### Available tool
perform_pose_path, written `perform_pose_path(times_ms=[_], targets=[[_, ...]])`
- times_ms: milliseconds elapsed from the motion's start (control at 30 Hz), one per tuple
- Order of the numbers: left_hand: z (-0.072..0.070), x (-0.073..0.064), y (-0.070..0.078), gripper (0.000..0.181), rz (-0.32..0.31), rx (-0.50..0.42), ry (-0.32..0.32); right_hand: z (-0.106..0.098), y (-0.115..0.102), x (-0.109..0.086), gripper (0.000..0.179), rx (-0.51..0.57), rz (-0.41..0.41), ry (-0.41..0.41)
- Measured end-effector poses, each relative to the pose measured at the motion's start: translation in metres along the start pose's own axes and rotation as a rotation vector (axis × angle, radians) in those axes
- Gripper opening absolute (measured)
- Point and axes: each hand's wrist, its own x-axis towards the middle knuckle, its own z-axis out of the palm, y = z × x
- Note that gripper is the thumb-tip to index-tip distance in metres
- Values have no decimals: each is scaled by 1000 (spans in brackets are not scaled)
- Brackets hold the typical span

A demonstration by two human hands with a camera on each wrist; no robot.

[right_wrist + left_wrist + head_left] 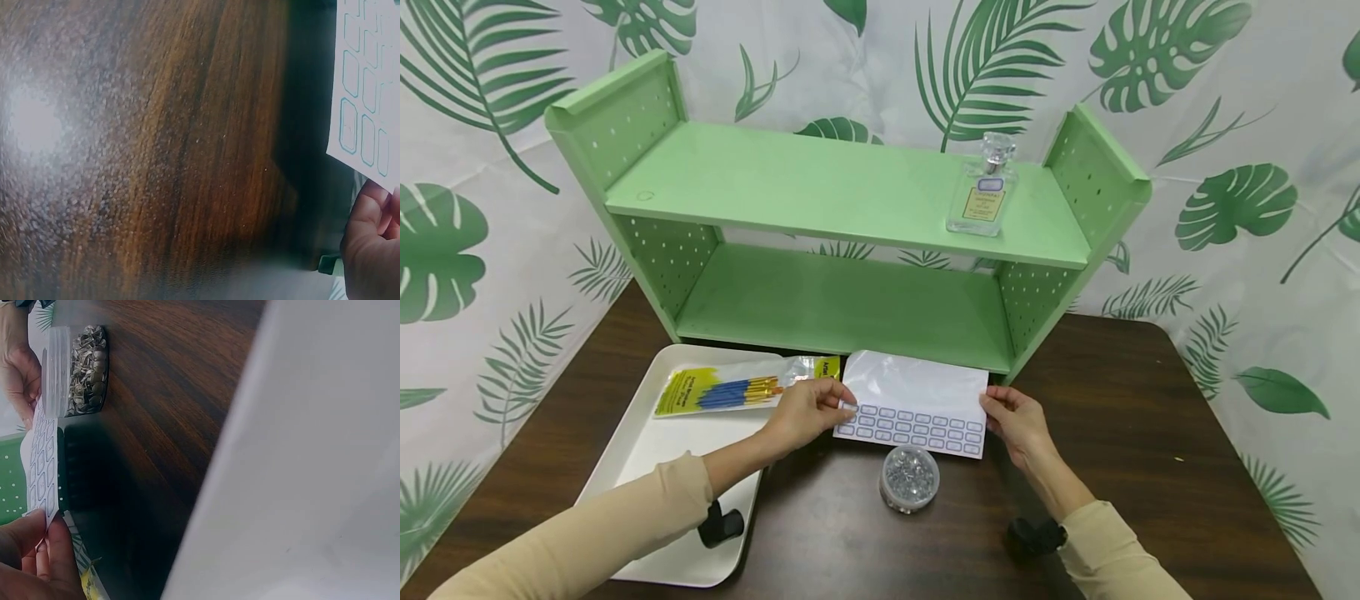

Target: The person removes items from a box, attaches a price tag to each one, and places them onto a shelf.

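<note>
A white sticker sheet (917,383) is held up in front of the green shelf, with rows of small blue-edged labels along its lower part and a blank upper part. My left hand (811,412) pinches its left edge between thumb and fingers. At the opposite edge, my right hand (1017,421) pinches the sheet the same way. The left wrist view shows the sheet (42,462) almost edge-on, thumb on top. Just below the sheet on the table stands a round clear tub (910,479) full of silvery metal pieces.
A green two-tier shelf (850,179) stands behind, with a glass perfume bottle (981,196) bearing a small label on its upper board. At left, a white tray (651,467) holds a packet of blue-handled brushes (730,392). All rest on a dark wooden table (1120,433).
</note>
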Motion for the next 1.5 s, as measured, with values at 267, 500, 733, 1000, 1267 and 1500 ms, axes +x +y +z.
perform_pose_path(times_ms=[267, 500, 733, 1000, 1267, 1500], targets=[[1, 0, -3, 8, -8, 19, 15, 2, 6, 5, 21, -99, -45, -3], [-3, -1, -2, 7, -17, 20, 19, 2, 9, 12, 21, -195, -61, 0], [-11, -5, 1, 5, -18, 32, 78, -7, 11, 16, 21, -280, -71, 24], [-11, -9, 2, 9, 5, -27, 37, -11, 10, 19, 22, -314, -70, 45], [-2, -13, 8, 15, -4, -113, -58, -12, 10, 18, 23, -381, -137, 60], [7, -16, 17, 20, -39, -184, -97, -14, 7, 1, 21, -499, -288, 84]])
